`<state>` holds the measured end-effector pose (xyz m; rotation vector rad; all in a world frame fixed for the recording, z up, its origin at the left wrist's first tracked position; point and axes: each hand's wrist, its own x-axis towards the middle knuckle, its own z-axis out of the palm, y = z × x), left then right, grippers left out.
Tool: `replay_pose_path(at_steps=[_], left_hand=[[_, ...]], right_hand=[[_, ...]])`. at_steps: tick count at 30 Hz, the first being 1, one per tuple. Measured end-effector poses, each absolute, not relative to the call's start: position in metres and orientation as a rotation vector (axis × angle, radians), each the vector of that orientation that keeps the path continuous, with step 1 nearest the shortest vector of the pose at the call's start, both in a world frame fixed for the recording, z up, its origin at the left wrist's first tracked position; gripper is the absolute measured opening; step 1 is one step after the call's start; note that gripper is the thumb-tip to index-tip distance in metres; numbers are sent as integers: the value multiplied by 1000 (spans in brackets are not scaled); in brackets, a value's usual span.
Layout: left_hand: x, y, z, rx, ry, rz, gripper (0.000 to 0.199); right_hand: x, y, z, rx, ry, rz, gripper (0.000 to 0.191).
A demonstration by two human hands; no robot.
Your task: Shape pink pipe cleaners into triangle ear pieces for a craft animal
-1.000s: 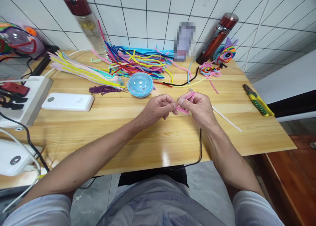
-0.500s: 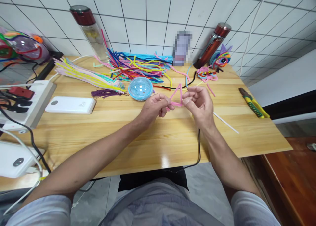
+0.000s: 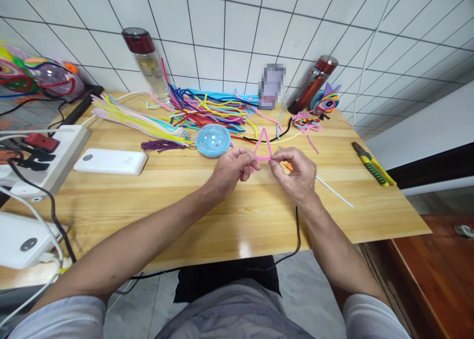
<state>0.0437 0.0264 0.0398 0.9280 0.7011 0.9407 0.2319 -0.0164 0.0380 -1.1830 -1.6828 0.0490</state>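
Table [image 3: 207, 230], two hands [image 3: 231, 171], one pink triangle [image 3: 263, 158]

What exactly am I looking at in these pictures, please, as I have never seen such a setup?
There is no machine here, only a person's two bare hands. Every picture comes from a camera worn on the head, looking forward and down. The left hand and right hand pinch the lower corners of a pink triangle of bent stem. On the wooden table lie a colourful pile of stems, a blue bowl and yellow-green-handled pliers.
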Motion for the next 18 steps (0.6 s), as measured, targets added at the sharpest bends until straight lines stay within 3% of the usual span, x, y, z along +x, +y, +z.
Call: replay_pose_path(at_steps=[14, 18], left_hand=[[40, 24, 35, 1030, 629, 985, 29], [39, 23, 34, 1176, 660, 1112, 41]], right_hand=[[231, -19, 38, -1121, -1650, 27, 12], [232, -17, 32, -1147, -1601, 65, 9]])
